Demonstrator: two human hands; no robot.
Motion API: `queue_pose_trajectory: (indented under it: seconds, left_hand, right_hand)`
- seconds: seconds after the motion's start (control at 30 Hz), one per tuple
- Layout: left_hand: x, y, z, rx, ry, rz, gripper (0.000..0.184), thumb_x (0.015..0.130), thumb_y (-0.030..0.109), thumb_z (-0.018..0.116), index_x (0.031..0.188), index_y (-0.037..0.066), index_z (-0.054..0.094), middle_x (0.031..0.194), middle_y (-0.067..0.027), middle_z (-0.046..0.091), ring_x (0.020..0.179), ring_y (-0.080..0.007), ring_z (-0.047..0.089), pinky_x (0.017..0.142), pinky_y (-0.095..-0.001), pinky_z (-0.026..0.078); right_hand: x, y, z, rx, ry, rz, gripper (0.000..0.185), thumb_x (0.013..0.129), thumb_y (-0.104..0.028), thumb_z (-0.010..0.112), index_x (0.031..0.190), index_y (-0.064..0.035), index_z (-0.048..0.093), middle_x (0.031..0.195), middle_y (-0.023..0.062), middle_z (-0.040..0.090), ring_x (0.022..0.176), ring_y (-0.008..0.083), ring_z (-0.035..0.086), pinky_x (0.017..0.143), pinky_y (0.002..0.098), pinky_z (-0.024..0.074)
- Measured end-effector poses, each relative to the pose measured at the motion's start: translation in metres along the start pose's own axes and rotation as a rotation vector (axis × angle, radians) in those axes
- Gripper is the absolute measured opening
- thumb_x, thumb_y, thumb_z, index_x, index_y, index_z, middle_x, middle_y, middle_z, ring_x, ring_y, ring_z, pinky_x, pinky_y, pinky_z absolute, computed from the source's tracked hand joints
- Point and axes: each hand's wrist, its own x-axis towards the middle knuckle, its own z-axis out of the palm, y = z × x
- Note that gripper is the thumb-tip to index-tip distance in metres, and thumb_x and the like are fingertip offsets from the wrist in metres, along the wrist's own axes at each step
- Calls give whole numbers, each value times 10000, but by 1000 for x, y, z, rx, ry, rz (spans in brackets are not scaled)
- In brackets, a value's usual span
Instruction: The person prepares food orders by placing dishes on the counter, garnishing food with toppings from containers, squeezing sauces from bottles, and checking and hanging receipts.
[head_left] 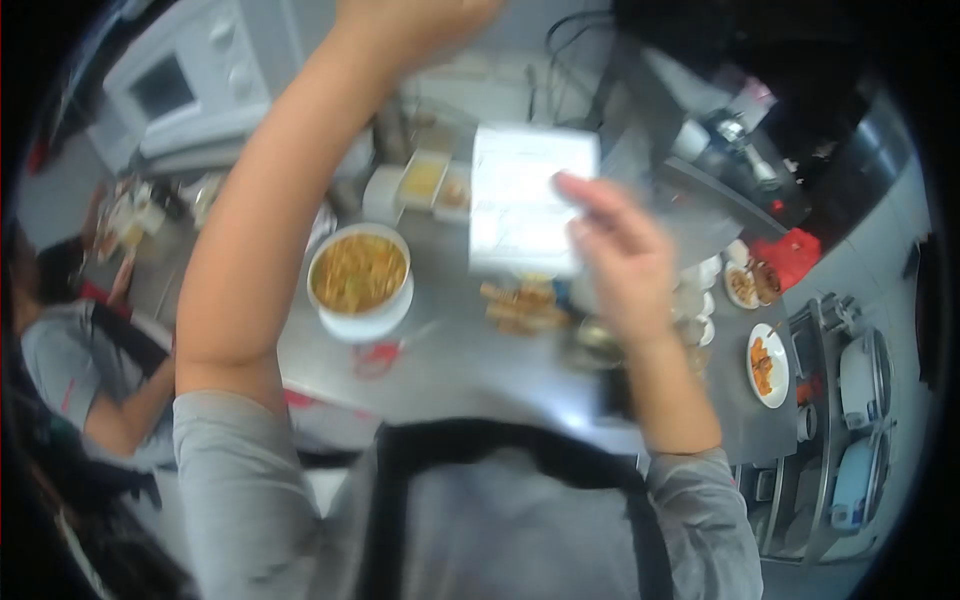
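My right hand (pixel 625 255) pinches the right edge of a white paper slip (pixel 525 200) with faint print, held up over the metal counter (pixel 440 370). My left hand (pixel 415 30) is raised at the top edge of the view; its fingers are cut off and blurred, so whatever they hold or touch is hidden. Below my left forearm, a white bowl of brothy food with strips in it (pixel 360 275) rests on a white dish (pixel 375 320). Just under the slip lies a pile of brown stick-like pieces (pixel 525 305), smeared by motion.
Small containers (pixel 425 180), one with yellow contents, stand behind the bowl. An oval plate of orange food (pixel 768 365) and a red bag (pixel 790 258) sit at right, near a metal rack (pixel 820 400). A white microwave (pixel 185 85) and another person (pixel 95 360) are at left.
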Motion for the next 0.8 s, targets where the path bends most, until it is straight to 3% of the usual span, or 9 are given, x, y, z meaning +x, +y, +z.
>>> queue_pose_trajectory:
  seconds: [0.03, 0.07, 0.1, 0.13, 0.27, 0.37, 0.53, 0.57, 0.8]
  left_hand:
    - [-22, 14, -22, -78, -83, -42, 575, 765, 200, 628, 1289, 116, 406, 1257, -138, 413, 1134, -329, 406, 961, -427, 315]
    - [-43, 40, -51, -183, -225, -186, 387, 773, 107, 605, 1151, 48, 550, 1090, -139, 578, 1003, -308, 542, 903, -368, 392]
    - [-71, 50, -63, -263, -216, -201, 352, 763, 73, 619, 1110, 45, 565, 1048, -130, 587, 935, -277, 556, 846, -350, 411]
    - [-107, 62, -74, -344, -203, -219, 320, 752, 39, 632, 1068, 41, 580, 1006, -121, 596, 866, -246, 571, 790, -333, 430]
    - [-245, 148, -126, -578, -893, -1015, 269, 749, 7, 628, 1013, 45, 595, 921, -100, 580, 736, -203, 569, 634, -310, 470]
    - [-335, 191, -135, -425, -972, -1057, 280, 716, 47, 655, 991, 72, 610, 956, -101, 553, 866, -267, 539, 748, -365, 455]
    - [-364, 237, -130, -249, -1111, -1063, 302, 673, 125, 699, 966, 138, 625, 1040, -98, 506, 1033, -323, 445, 871, -431, 377]
    - [-369, 240, -129, -217, -1102, -1041, 293, 681, 135, 685, 962, 186, 621, 1064, -83, 480, 1044, -299, 447, 812, -445, 383]
    - [-364, 235, -123, -200, -1219, -1010, 312, 666, 155, 708, 964, 198, 629, 1085, -93, 479, 1052, -305, 443, 862, -445, 375]
  right_hand:
    - [-22, 26, 19, 182, -14, 193, 375, 826, 52, 539, 1195, -10, 561, 970, 20, 572, 809, 45, 480, 721, 191, 396]
    - [-44, 52, 23, 263, -120, 510, 410, 819, 56, 554, 1220, -31, 545, 823, -32, 549, 707, 13, 459, 628, 162, 371]
    - [-68, 94, 37, 223, -120, 512, 429, 807, 60, 564, 1219, -58, 553, 730, -66, 514, 623, -3, 437, 553, 152, 346]
    - [-91, 136, 44, 212, -149, 622, 443, 799, 66, 564, 1220, -70, 555, 738, -58, 526, 631, -1, 449, 554, 156, 353]
    - [-150, 217, 53, -3, -164, 856, 418, 777, 56, 574, 1178, -61, 593, 800, -6, 558, 680, 57, 512, 623, 213, 432]
    - [-184, 272, 44, -95, -127, 636, 378, 714, 23, 610, 1074, -83, 653, 947, 66, 605, 666, 110, 542, 630, 221, 442]
    - [-183, 252, 39, -326, -187, 550, 330, 698, -23, 631, 1023, -67, 670, 1055, 104, 587, 679, 169, 572, 674, 273, 479]
    - [-181, 249, 40, -334, -187, 551, 329, 700, -24, 630, 1024, -67, 670, 1067, 106, 585, 683, 169, 576, 678, 274, 482]
    - [-178, 246, 40, -348, -212, 579, 330, 706, -28, 626, 1031, -64, 668, 1102, 107, 574, 695, 170, 587, 686, 271, 492]
